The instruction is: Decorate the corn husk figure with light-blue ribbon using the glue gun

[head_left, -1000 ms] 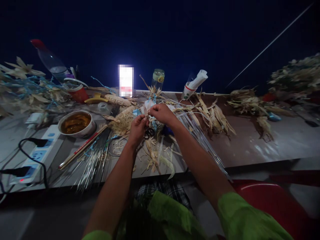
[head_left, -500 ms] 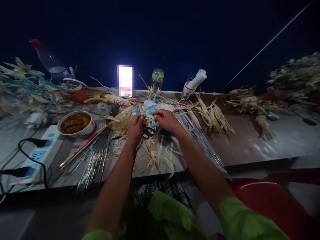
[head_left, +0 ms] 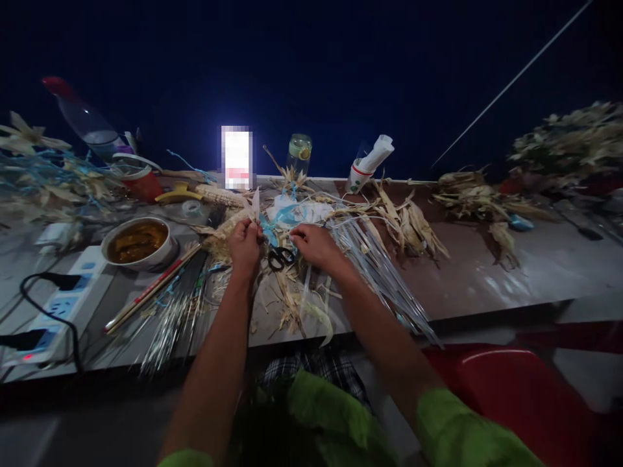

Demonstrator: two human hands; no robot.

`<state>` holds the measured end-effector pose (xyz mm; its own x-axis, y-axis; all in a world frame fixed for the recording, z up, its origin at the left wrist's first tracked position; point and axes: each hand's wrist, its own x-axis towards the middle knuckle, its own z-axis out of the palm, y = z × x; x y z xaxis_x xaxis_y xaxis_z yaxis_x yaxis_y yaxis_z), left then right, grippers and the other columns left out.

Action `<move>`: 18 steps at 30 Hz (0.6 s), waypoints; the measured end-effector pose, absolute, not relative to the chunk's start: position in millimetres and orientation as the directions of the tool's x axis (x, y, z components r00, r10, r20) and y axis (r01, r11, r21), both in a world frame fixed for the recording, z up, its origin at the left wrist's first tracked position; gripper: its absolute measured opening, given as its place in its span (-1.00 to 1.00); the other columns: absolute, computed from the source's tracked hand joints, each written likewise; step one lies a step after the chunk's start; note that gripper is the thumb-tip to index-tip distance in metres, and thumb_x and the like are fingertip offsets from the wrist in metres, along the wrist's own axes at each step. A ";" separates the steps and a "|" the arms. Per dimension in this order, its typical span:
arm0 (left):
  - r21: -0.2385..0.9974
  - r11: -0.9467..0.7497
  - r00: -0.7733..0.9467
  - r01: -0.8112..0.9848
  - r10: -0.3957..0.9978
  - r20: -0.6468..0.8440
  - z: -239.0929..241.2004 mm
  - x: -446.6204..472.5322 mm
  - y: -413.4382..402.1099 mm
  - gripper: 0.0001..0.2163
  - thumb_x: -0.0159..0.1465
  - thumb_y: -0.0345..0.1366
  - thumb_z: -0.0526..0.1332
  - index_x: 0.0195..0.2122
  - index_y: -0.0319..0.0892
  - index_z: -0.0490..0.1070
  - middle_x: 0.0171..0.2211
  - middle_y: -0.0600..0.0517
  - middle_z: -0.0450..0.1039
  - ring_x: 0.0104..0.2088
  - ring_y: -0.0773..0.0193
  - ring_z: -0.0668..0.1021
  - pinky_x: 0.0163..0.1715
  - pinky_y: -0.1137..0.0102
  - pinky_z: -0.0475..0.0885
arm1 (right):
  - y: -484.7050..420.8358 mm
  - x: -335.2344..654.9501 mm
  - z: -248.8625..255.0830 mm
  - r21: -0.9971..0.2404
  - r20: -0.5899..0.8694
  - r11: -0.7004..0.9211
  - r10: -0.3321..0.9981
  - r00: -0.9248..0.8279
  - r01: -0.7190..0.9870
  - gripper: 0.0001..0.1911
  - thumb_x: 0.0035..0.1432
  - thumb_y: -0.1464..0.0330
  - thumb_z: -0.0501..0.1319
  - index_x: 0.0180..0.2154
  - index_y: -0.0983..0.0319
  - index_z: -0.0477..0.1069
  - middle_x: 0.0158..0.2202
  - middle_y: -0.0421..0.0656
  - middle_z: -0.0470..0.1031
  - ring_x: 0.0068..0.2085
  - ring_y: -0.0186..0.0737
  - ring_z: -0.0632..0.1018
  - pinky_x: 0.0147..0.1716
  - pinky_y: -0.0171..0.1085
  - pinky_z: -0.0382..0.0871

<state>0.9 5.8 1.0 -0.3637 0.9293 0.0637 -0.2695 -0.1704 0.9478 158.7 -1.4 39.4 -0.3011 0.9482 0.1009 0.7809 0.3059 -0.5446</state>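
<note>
My left hand (head_left: 246, 245) is closed in a pinch on a pale corn husk piece (head_left: 256, 202), which stands upright above the fingertips. To its right, my right hand (head_left: 315, 244) has thumb and finger pressed together; whatever lies between them is too small to make out. Blue string (head_left: 269, 228) runs in the gap between the hands. Black-handled scissors (head_left: 281, 258) lie just below that gap, their blades hidden among the scraps. Beyond the hands is a white and blue wrapper (head_left: 296, 211), and husk scraps (head_left: 291, 301) cover the table nearer me.
A bowl of brown liquid (head_left: 137, 243), a power strip (head_left: 61, 305) and a bundle of thin wires (head_left: 178, 318) are on the left. Clear rods (head_left: 389, 279) and dried husks (head_left: 411, 224) lie right. A lit screen (head_left: 237, 155), a jar (head_left: 298, 154) and a paper cup (head_left: 360, 175) stand behind.
My hands have moved apart; the left still pinches the husk piece. The scissors handles show more fully between them. The whole view has shifted slightly.
</note>
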 end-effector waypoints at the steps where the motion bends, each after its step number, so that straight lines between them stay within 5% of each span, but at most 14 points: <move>1: 0.955 -0.177 -0.372 -0.240 0.925 0.078 1.2 0.2 5.6 -0.90 0.13 -0.41 0.15 -0.52 -0.18 0.26 -0.64 0.15 0.22 -0.61 0.42 0.22 -0.57 0.50 0.13 | -0.1 156.7 38.1 -0.531 0.113 0.299 0.952 -0.284 0.793 -0.73 0.12 0.32 0.05 -0.25 0.22 0.48 -0.24 -0.10 0.55 -0.23 -0.22 0.50 -0.24 -0.30 0.27; 13: 0.954 -0.185 -0.358 -0.237 0.929 0.092 -5.1 3.4 7.9 -0.93 0.16 -0.39 0.12 -0.46 -0.17 0.27 -0.65 0.15 0.21 -0.63 0.42 0.22 -0.58 0.48 0.12 | -7.9 193.0 45.4 -0.482 0.079 0.211 0.977 -0.198 0.850 -0.69 0.16 0.31 0.02 -0.13 0.23 0.43 -0.15 -0.09 0.52 -0.15 -0.22 0.48 -0.14 -0.30 0.26; 18: 0.925 -0.199 -0.319 -0.324 0.943 0.092 -12.3 6.4 9.2 -0.93 0.14 -0.33 0.16 -0.43 -0.18 0.27 -0.63 0.15 0.21 -0.63 0.45 0.22 -0.61 0.50 0.11 | -29.6 226.2 31.2 -0.291 0.017 0.115 0.993 -0.115 0.950 -0.54 0.09 0.25 0.12 0.01 0.32 0.33 -0.04 0.05 0.38 -0.01 -0.07 0.40 -0.01 -0.21 0.22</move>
<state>6.4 9.2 -12.3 -0.3189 0.9433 0.0918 -0.3236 -0.1994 0.9250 226.2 -29.6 31.2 -0.1147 0.9933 0.0172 0.9498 0.1147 -0.2909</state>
